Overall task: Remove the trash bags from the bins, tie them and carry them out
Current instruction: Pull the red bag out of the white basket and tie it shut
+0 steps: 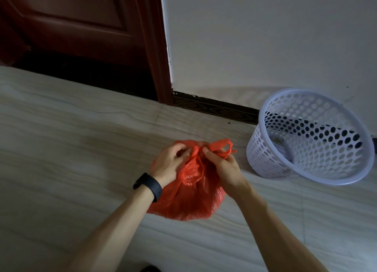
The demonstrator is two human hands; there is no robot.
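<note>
A full red trash bag (189, 200) sits on the tiled floor in the middle of the head view. My left hand (169, 163), with a dark band on its wrist, pinches the bunched plastic at the bag's top left. My right hand (222, 165) grips the other gathered handle, whose loop (222, 147) sticks out to the right above my fingers. The two handles cross between my hands. To the right stands a white perforated bin (310, 137) with no bag in it, close to the wall.
A dark red wooden door (77, 27) and its frame (161, 67) stand at the back left. The white wall (265, 37) with a dark skirting strip (214, 108) runs behind the bin. Pale floor tiles (71, 139) stretch left and front.
</note>
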